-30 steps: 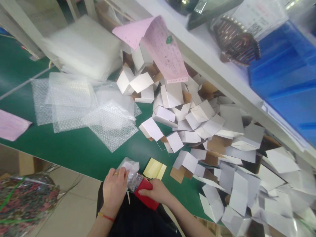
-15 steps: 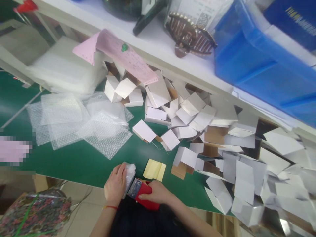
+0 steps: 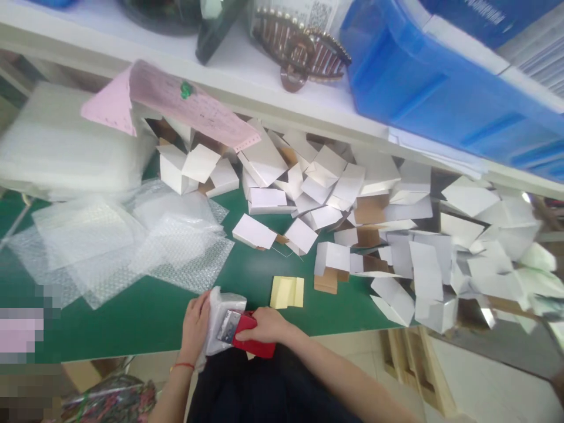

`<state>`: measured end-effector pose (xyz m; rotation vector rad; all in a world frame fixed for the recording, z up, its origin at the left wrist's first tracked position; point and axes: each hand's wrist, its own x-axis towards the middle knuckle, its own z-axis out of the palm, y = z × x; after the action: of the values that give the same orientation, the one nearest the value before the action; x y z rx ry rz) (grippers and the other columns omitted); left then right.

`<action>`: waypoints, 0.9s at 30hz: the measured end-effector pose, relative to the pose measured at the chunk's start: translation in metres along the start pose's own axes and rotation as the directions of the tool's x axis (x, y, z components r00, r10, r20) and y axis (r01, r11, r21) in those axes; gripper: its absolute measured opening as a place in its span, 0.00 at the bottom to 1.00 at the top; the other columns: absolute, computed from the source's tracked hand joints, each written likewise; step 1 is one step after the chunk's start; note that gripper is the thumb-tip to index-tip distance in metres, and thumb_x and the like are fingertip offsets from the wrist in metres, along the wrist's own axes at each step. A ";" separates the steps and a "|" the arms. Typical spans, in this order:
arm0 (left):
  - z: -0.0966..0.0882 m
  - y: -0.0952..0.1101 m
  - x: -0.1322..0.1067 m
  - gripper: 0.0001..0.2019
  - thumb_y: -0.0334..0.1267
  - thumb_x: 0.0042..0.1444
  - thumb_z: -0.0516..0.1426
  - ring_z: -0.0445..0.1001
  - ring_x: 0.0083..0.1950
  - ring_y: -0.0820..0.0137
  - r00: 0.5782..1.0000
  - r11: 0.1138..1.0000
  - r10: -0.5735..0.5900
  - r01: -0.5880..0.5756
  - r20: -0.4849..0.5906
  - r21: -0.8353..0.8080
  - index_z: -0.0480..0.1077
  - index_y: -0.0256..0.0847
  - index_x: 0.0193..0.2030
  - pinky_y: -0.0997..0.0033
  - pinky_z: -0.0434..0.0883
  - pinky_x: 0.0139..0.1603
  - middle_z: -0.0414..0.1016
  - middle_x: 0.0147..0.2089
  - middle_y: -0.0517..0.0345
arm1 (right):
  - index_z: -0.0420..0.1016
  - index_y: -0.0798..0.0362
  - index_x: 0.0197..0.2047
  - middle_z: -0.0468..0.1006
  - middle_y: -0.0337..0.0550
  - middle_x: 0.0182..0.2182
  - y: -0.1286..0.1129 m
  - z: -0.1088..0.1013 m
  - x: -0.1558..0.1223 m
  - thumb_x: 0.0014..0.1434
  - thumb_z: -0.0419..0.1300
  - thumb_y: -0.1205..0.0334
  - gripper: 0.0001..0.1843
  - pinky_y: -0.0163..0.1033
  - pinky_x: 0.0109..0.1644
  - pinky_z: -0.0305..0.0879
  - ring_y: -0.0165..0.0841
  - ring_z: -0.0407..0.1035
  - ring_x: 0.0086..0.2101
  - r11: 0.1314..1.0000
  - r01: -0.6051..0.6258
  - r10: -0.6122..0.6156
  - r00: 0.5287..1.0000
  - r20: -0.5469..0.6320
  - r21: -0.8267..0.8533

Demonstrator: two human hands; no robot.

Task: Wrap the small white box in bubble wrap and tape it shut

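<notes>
At the near edge of the green table (image 3: 145, 311), my left hand (image 3: 194, 324) grips a clear bubble-wrap bag (image 3: 219, 311). My right hand (image 3: 262, 326) holds a red rectangular item (image 3: 253, 346) with a grey metallic end, which pokes into the bag's mouth. Both hands are close together above my dark lap. A yellow pad of paper (image 3: 286, 292) lies on the table just beyond my right hand.
A big heap of folded white and brown cartons (image 3: 352, 229) fills the middle and right of the table. Loose bubble-wrap sheets (image 3: 132, 241) lie at the left, a stack of them (image 3: 66, 147) behind. A white shelf (image 3: 247, 76) holds a blue bin (image 3: 440, 82), a hair claw (image 3: 299, 50) and a pink sheet (image 3: 176, 103).
The view has swung to the right and levelled. The red item has gone a little further into the bag, while both hands stay at the table's edge.
</notes>
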<state>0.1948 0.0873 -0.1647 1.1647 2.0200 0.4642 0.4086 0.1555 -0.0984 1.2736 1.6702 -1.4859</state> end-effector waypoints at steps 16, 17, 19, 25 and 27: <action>-0.026 -0.058 0.007 0.24 0.58 0.60 0.48 0.73 0.51 0.57 0.997 0.991 0.030 -0.021 0.067 -0.131 0.74 0.40 0.39 0.53 0.67 0.61 0.74 0.47 0.45 | 0.82 0.58 0.43 0.83 0.60 0.42 -0.048 0.005 -0.012 0.51 0.61 0.30 0.36 0.48 0.44 0.74 0.53 0.79 0.43 0.986 -0.136 0.132 0.990 -0.047 -0.096; -0.026 -0.057 0.006 0.24 0.58 0.60 0.47 0.73 0.51 0.57 0.998 0.992 0.024 -0.015 0.066 -0.125 0.74 0.40 0.39 0.53 0.67 0.61 0.74 0.47 0.45 | 0.82 0.57 0.41 0.83 0.59 0.41 -0.036 0.007 -0.016 0.51 0.62 0.31 0.35 0.47 0.43 0.74 0.52 0.79 0.42 0.983 -0.163 0.159 0.986 -0.056 -0.082; -0.026 -0.054 0.003 0.24 0.58 0.61 0.47 0.74 0.50 0.57 0.998 0.994 0.015 -0.008 0.063 -0.109 0.74 0.41 0.38 0.55 0.68 0.59 0.75 0.46 0.45 | 0.82 0.57 0.40 0.83 0.58 0.41 -0.015 0.010 -0.017 0.53 0.61 0.32 0.33 0.45 0.41 0.73 0.50 0.79 0.40 0.977 -0.206 0.203 0.977 -0.059 -0.057; -0.031 -0.048 0.002 0.26 0.60 0.60 0.47 0.75 0.50 0.55 0.995 0.997 -0.046 0.051 0.089 -0.058 0.75 0.41 0.39 0.58 0.69 0.55 0.79 0.46 0.46 | 0.82 0.59 0.41 0.84 0.56 0.40 0.000 0.014 0.013 0.54 0.64 0.35 0.31 0.39 0.35 0.71 0.46 0.80 0.39 0.984 -0.177 0.177 0.984 0.014 -0.013; -0.034 -0.052 0.004 0.28 0.61 0.60 0.46 0.76 0.46 0.56 0.989 0.992 -0.110 0.116 0.096 -0.050 0.76 0.40 0.39 0.59 0.71 0.51 0.80 0.43 0.47 | 0.82 0.58 0.40 0.84 0.56 0.40 -0.008 0.011 0.017 0.54 0.64 0.35 0.31 0.40 0.38 0.71 0.46 0.79 0.40 0.990 -0.143 0.143 0.990 0.008 -0.010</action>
<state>0.1380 0.0654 -0.1770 1.0138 1.9680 0.3996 0.3927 0.1501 -0.1119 1.3504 1.5433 -1.3954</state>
